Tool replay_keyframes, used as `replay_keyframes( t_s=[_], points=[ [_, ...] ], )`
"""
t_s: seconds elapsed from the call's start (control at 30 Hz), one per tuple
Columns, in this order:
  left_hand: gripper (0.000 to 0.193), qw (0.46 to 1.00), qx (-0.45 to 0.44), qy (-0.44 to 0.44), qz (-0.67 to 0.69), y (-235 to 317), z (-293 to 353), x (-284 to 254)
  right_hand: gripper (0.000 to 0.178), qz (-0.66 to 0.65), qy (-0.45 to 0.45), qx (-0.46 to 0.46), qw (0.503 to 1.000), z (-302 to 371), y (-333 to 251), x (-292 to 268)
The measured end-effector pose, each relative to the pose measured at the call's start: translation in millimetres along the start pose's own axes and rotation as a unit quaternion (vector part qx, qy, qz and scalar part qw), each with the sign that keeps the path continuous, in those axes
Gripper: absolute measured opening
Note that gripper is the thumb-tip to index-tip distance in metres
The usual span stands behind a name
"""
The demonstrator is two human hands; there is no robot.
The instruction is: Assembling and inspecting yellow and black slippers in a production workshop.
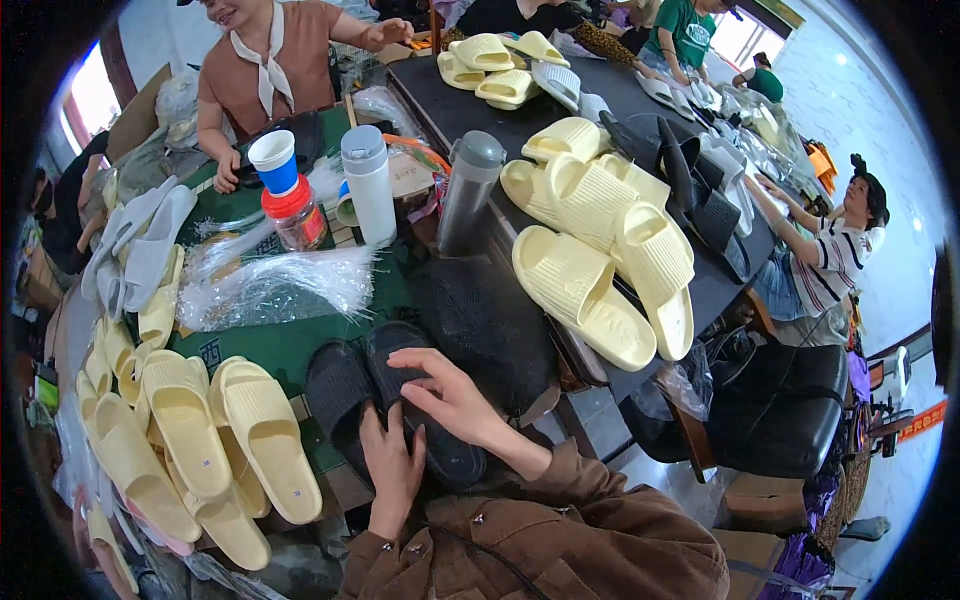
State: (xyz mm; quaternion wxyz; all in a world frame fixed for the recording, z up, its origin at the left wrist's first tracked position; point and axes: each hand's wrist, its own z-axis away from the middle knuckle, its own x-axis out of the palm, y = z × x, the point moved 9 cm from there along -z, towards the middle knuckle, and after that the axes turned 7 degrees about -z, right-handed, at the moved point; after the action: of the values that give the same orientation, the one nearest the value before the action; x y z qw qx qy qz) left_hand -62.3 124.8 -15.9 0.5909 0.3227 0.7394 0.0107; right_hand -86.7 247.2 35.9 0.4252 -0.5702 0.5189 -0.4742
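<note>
Two black slide sandals point(375, 395) lie side by side, soles up, on the green table mat point(285, 345) in front of me. My left hand point(392, 470) grips the near end of the pair from below. My right hand point(450, 395) rests on top of the right sandal with its fingers spread over the sole. Brown sleeves cover both my forearms.
Pale yellow slides are piled at my left point(215, 435) and on the dark conveyor point(600, 250) at right. A stack of black mesh point(490, 320), clear plastic bags point(275, 285), two bottles point(370, 185) and a red-lidded jar point(297, 215) stand behind. Other people sit around the tables.
</note>
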Motion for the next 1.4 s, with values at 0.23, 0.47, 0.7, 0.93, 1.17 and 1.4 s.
replay_keyframes(
  t_s=[0.23, 0.47, 0.7, 0.93, 1.17, 1.4],
  points=[
    [0.047, 1.000, 0.004, -0.003, 0.002, -1.0, 0.7, -0.5, 0.029, 0.044, 0.102, -0.040, 0.993, 25.7, -38.2, -49.8],
    [0.048, 1.000, -0.002, -0.009, 0.013, -1.9, -0.6, 1.3, 0.024, 0.316, 0.359, -0.179, 0.860, 78.9, -117.9, -139.1],
    [0.047, 1.000, 0.006, -0.008, 0.015, -0.2, -1.2, -0.3, 0.021, 0.430, 0.473, -0.162, 0.752, 109.4, -135.6, -197.8],
    [0.047, 1.000, -0.006, -0.022, 0.006, -1.5, -0.5, 0.6, 0.034, 0.459, 0.524, -0.177, 0.696, 112.2, -137.1, -224.5],
    [0.048, 0.999, -0.005, -0.031, 0.006, -0.2, -2.8, 0.0, 0.042, 0.340, 0.536, -0.124, 0.763, 109.1, -124.1, -255.8],
    [0.047, 1.000, -0.001, -0.025, 0.000, -1.7, -1.2, 0.8, 0.036, 0.335, 0.450, -0.111, 0.821, 95.2, -119.9, -247.1]
  ],
)
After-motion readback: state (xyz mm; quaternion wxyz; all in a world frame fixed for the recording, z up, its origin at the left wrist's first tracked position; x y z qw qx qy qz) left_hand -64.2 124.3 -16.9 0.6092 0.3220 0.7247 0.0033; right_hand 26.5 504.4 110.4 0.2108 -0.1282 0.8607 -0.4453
